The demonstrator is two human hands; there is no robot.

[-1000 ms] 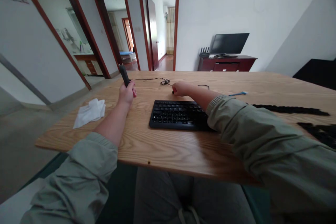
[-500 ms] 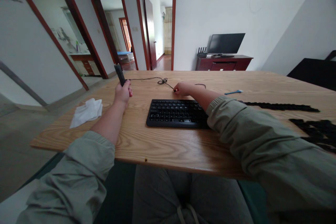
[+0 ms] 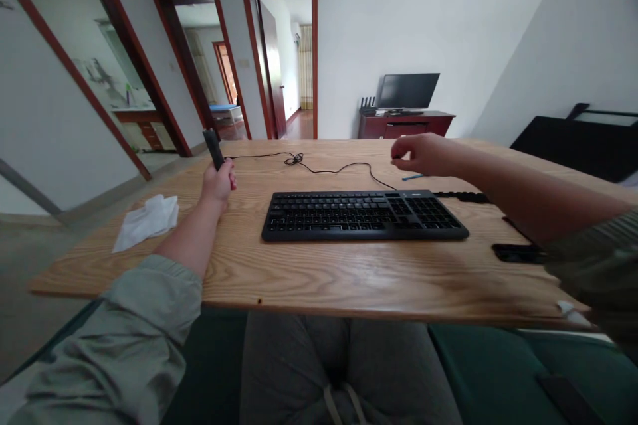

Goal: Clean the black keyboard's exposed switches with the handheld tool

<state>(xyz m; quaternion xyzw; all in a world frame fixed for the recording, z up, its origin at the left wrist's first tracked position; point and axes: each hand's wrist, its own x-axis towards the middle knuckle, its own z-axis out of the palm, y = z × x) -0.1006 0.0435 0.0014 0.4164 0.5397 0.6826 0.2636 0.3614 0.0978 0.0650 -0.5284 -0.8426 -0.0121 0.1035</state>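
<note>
A black keyboard (image 3: 363, 214) lies flat on the wooden table (image 3: 319, 272) in front of me. Its thin black cable (image 3: 319, 167) runs back and left across the table, with a knot in it. My left hand (image 3: 218, 180) is closed round a dark stick-shaped object (image 3: 213, 149) that points upward, left of the keyboard. My right hand (image 3: 421, 155) hovers above the table behind the keyboard's right end, its fingers curled loosely; whether it holds anything cannot be made out.
A crumpled white tissue (image 3: 147, 221) lies at the table's left. A light blue tool (image 3: 411, 177) and rows of black keycaps (image 3: 461, 196) lie to the right, with a dark flat piece (image 3: 518, 253) beyond. A monitor (image 3: 407, 91) on a cabinet stands by the far wall.
My right hand has let go of the cable behind the keyboard and swung right and up. The view has turned right, so the whole keyboard shows. The left hand keeps its grip.
</note>
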